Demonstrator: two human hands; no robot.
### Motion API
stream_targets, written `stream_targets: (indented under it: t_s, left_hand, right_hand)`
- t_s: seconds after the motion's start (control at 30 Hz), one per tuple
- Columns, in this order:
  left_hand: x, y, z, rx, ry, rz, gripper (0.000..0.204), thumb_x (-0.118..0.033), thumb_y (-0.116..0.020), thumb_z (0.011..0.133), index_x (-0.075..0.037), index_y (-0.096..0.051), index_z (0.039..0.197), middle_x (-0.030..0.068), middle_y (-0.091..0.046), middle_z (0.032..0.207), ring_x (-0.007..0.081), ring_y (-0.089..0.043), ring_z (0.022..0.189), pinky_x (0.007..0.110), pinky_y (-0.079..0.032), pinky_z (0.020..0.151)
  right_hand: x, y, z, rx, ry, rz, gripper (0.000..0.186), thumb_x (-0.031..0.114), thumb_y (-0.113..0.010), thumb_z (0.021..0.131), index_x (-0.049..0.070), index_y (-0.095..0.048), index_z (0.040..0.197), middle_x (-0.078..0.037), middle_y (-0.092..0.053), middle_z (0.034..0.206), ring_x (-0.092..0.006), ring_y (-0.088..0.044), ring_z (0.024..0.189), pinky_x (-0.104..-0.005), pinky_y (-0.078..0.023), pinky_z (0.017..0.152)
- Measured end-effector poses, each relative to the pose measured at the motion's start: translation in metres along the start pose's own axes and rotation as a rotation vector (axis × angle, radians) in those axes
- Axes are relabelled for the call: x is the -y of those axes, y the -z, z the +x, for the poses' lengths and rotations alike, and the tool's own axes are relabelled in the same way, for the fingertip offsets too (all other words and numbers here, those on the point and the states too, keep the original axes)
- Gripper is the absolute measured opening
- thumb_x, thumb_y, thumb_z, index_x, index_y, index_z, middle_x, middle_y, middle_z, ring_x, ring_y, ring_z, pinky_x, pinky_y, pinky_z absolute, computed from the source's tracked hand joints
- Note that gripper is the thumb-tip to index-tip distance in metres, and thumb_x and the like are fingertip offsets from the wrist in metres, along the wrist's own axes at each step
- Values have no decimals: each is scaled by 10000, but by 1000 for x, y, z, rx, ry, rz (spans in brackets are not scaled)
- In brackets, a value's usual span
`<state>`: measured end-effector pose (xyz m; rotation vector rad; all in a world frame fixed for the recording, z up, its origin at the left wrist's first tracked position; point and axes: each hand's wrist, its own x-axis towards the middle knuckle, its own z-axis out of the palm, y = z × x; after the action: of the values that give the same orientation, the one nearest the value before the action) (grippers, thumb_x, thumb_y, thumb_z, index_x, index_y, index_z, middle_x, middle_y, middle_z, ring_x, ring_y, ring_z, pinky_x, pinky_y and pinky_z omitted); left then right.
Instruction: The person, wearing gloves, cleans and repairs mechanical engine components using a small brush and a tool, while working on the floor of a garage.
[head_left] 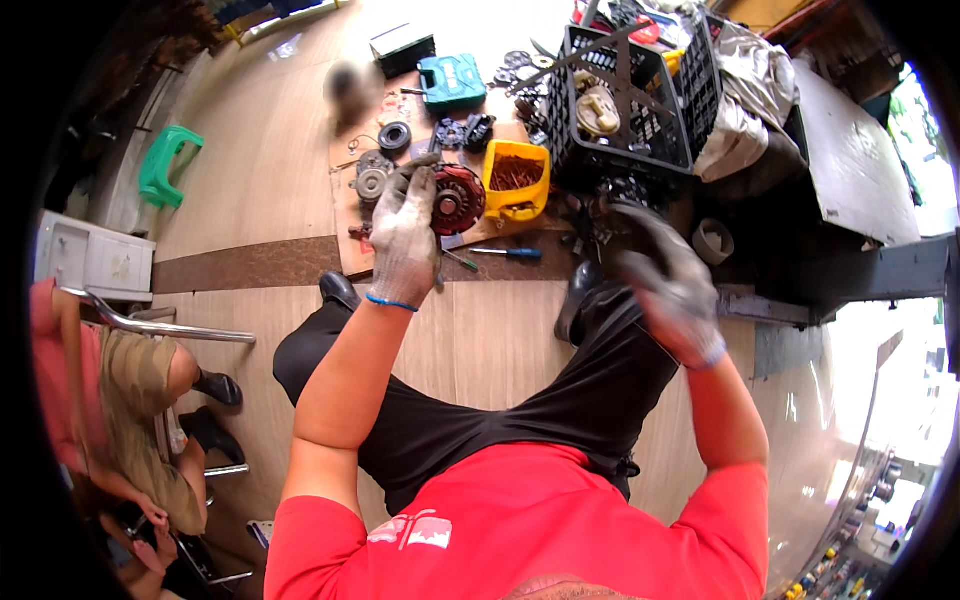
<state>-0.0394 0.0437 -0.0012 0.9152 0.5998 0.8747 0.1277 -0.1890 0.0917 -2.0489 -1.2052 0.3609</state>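
Note:
My left hand (404, 232), in a pale, grimy work glove with a blue cuff edge, is closed on a round dark-red machine part (458, 203). The part has a toothed or slotted ring and a metal hub, much like a clutch assembly. It is held up over the cardboard (345, 215), just left of a cut yellow container (527, 208) with reddish-brown contents. My right hand (675, 285), also gloved, is out to the right above my knee. Motion smears its fingers, and I cannot make out anything in it.
Loose metal parts, a black ring (394, 137), a teal tool case (452, 82) and a blue-handled screwdriver (515, 253) lie ahead. Black crates (620, 150) stand ahead right, by a white bucket (713, 241). A green stool (165, 165) is far left; a seated person (150, 400) is at left.

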Motion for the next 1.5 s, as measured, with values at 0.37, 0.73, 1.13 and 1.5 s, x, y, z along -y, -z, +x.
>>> stream_targets:
  t_s: [0.37,0.73,1.13,1.5]
  left_hand:
    - [-12,7,6,43,-227,410,282,-148,-544,1032,26,-572,1253,70,-625,1124,129,-587,1020,271,-491,923]
    - [-17,14,14,101,163,245,294,-207,-563,1024,1,-598,1229,61,-641,1083,116,-632,961,261,-549,839]
    - [-10,35,43,-315,292,-395,447,-437,-533,1002,-56,-591,1228,158,-696,1096,334,-701,909,455,-594,768]
    - [-12,27,35,-338,173,-339,367,-332,-516,1040,-50,-525,1274,133,-637,1151,284,-672,970,432,-592,785]
  right_hand:
    - [13,-113,104,650,-43,352,164,129,-640,940,65,-690,1083,-54,-632,784,-122,-576,688,-314,-469,626]
    - [-50,-120,109,431,469,-105,215,113,-591,859,121,-680,1055,-136,-658,1006,-332,-668,891,-420,-544,743]
    - [-2,-117,77,922,-139,436,294,274,-553,954,46,-728,1015,-65,-601,710,-146,-550,607,-300,-456,588]
    - [-15,-125,87,867,-11,172,840,595,-617,840,53,-453,1461,-290,-588,1303,-398,-598,1177,-391,-470,977]
